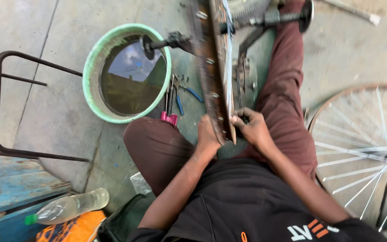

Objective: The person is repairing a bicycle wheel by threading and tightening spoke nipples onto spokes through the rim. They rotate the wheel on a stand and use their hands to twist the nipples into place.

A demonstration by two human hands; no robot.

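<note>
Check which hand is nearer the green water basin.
Left. The left hand grips the wheel rim on the side facing the green basin; the right hand is on the rim's far side.

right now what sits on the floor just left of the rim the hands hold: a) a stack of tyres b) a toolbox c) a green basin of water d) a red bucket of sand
c: a green basin holding water sits left of the rim held by both hands.
</note>
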